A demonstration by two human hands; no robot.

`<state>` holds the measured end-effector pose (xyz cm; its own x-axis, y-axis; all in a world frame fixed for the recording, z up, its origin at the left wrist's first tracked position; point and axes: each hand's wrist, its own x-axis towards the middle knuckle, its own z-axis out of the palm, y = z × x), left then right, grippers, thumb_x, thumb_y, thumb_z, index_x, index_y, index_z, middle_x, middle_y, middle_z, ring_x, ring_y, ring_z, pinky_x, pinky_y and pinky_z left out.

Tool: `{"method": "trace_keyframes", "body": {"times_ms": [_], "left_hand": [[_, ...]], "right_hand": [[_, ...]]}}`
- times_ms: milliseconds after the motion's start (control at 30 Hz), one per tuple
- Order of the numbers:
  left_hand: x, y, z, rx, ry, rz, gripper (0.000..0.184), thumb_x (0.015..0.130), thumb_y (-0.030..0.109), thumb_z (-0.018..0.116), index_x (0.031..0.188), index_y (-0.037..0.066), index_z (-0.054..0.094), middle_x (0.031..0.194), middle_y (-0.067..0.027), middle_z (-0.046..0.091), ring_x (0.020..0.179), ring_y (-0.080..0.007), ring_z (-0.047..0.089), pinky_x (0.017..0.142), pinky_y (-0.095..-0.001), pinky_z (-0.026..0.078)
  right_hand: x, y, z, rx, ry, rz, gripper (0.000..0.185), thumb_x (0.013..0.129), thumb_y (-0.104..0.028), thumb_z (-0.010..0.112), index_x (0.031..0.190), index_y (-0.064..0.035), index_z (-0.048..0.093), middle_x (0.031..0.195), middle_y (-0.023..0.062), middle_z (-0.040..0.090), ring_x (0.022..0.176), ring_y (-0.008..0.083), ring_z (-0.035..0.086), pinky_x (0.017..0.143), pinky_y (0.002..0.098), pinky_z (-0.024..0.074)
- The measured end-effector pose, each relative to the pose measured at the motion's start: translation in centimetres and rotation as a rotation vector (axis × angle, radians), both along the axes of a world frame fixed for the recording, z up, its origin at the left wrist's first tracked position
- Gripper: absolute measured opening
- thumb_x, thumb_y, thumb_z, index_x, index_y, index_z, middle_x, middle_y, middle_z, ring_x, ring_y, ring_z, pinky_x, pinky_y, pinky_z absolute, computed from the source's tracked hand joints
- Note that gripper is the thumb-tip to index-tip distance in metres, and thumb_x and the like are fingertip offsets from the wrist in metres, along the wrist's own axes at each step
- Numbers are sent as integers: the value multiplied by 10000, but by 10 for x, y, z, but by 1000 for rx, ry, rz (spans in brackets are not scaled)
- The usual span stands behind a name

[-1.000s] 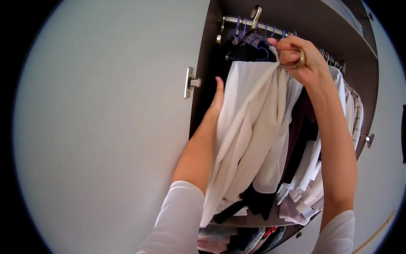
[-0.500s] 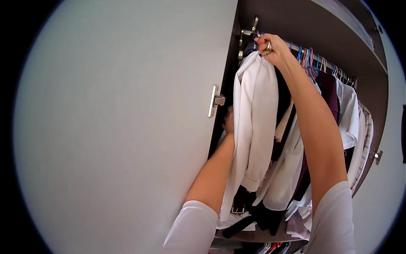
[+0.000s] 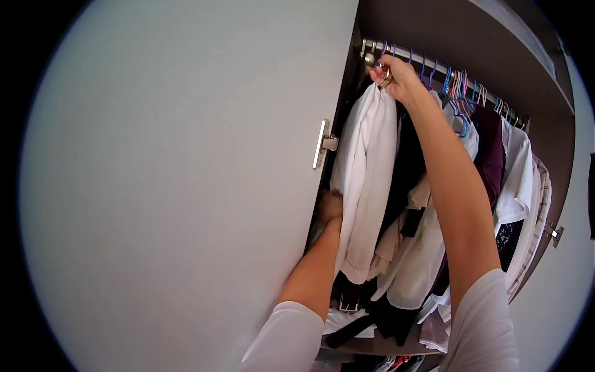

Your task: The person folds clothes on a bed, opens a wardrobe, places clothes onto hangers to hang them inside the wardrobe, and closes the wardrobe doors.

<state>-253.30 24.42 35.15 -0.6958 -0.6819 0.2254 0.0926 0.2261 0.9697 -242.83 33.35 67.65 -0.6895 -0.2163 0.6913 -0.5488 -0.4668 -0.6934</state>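
Note:
A cream long-sleeved garment, perhaps a jacket, hangs sideways at the left end of the wardrobe rail. My right hand is closed at its gathered top, around what looks like its hanger; a shiny gold-coloured metal piece shows at the fingers. Most of the hanger is hidden by the hand. Lower down, my left hand is at the garment's left edge, between it and the door. Its fingers are hidden in shadow and behind the cloth.
Purple, blue and pink hangers fill the rail, carrying black, white and maroon clothes. A metal hinge sits on the door's edge. Below the clothes are a belt buckle and folded items on a shelf.
My right hand and the cream garment's top have moved slightly down. The garment has shifted left, uncovering more purple hangers and black clothing. My left hand has moved lower.

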Motion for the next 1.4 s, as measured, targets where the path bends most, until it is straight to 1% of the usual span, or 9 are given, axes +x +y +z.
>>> {"method": "trace_keyframes", "body": {"times_ms": [167, 267, 533, 667, 833, 1133, 1267, 1333, 1400], "left_hand": [[55, 31, -21, 27, 266, 214, 506, 800, 312, 510, 1128, -72, 463, 1116, -283, 503, 1068, -400, 470, 906, -451, 381], [117, 48, -49, 204, 553, 89, 515, 836, 210, 513, 1209, -122, 387, 1206, -300, 439, 1135, -409, 408, 979, -422, 309], [367, 95, -92, -596, 493, 42, 409, 806, 62, 558, 1173, -66, 432, 1282, -242, 366, 1201, -390, 354, 999, -424, 279], [483, 80, -114, -973, 351, 595, 431, 800, 0, 525, 1210, -24, 391, 1292, -267, 350, 1232, -400, 322, 1001, -479, 262], [554, 44, -111, -946, 372, 1062, 514, 825, 110, 597, 1259, -10, 350, 1283, -200, 373, 1216, -312, 362, 988, -449, 290], [601, -48, -162, 218, 446, -19, 571, 735, 230, 725, 1197, 22, 462, 1127, -69, 514, 1048, -194, 480, 892, -333, 387], [609, -61, -173, 302, 355, -238, 612, 685, 249, 761, 1188, 39, 483, 1122, -51, 515, 1031, -186, 489, 890, -326, 383], [611, -62, -180, 271, 297, -371, 619, 684, 194, 763, 1206, 38, 470, 1126, -46, 515, 1055, -178, 473, 912, -324, 360], [611, -44, -186, 270, 285, -374, 564, 688, 146, 753, 1176, 40, 490, 1085, -38, 523, 1002, -163, 488, 870, -305, 384]], "right_hand": [[17, 19, -38, 190, 499, -504, 652, 718, -255, 597, 1248, 70, 403, 1155, 201, 503, 1093, 274, 479, 946, 353, 347], [63, 39, -74, 187, 483, -415, 652, 717, -244, 611, 1270, 25, 392, 1220, 186, 457, 1107, 274, 459, 926, 335, 358], [145, 126, -177, -10, 591, -397, 347, 789, -93, 598, 1115, 1, 523, 1040, 79, 551, 1005, 162, 514, 851, 266, 402], [177, 171, -219, -81, 437, -305, 297, 824, -53, 553, 1114, 6, 524, 1045, 70, 554, 996, 129, 511, 860, 239, 387], [195, 220, -261, -220, 433, -403, 290, 831, -25, 521, 1119, 14, 525, 1077, 97, 555, 1015, 151, 520, 889, 243, 385], [252, 334, -281, -157, 511, -997, 291, 806, -23, 568, 1095, 8, 546, 1092, 110, 558, 1050, 172, 506, 915, 272, 371], [281, 401, -298, -123, 543, -1340, 352, 771, -53, 637, 1104, 0, 535, 1173, 116, 499, 1007, 213, 518, 906, 296, 384], [305, 435, -305, 238, 659, -2007, 424, 744, -109, 681, 1109, 34, 521, 1180, 157, 478, 959, 252, 534, 886, 339, 404], [320, 460, -318, 193, 639, -2017, 495, 723, -149, 704, 1124, 54, 499, 1178, 189, 471, 989, 277, 521, 895, 369, 398]]}}
